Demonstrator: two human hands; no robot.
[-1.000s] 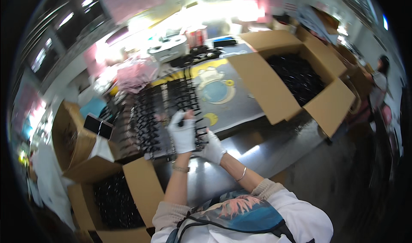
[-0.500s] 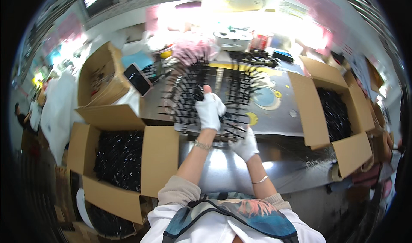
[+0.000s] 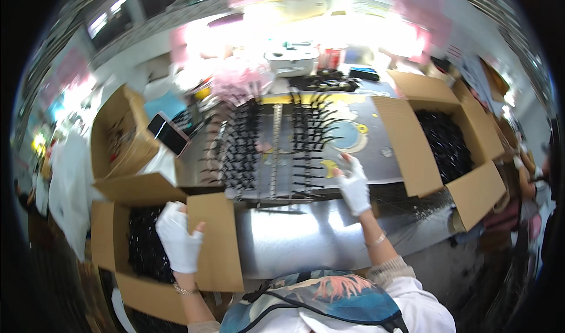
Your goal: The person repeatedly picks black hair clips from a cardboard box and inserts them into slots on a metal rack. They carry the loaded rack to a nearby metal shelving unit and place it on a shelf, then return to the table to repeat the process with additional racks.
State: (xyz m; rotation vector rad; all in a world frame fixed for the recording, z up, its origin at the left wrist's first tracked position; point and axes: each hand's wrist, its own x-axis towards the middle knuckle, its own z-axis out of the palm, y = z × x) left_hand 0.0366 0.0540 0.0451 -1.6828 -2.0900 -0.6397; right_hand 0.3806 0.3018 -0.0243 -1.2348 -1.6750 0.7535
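My left hand (image 3: 178,239), in a white fingerless glove, is over the left cardboard box (image 3: 218,245), which holds many shiny black strip-like pieces (image 3: 144,242). Its thumb stands apart from the fingers, and nothing shows in its grip. My right hand (image 3: 354,189), gloved alike, hovers at the near right of the rack with thumb and forefinger spread, holding nothing. Between the hands on the metal worktable (image 3: 282,239) lies a rack (image 3: 274,150) with two banks of thin black curved pieces (image 3: 241,142), their tips fanning outward.
Another open box (image 3: 406,150) with black pieces stands at the right. At the left are a phone (image 3: 169,134) and a tilted brown carton (image 3: 120,139). Behind the rack sit a pink plastic bag (image 3: 241,80), a white container (image 3: 291,61) and a black heap (image 3: 326,81).
My left hand has left the rack and moved left and nearer to the left box. The right hand has come away from the rack's near edge. The head view has shifted.
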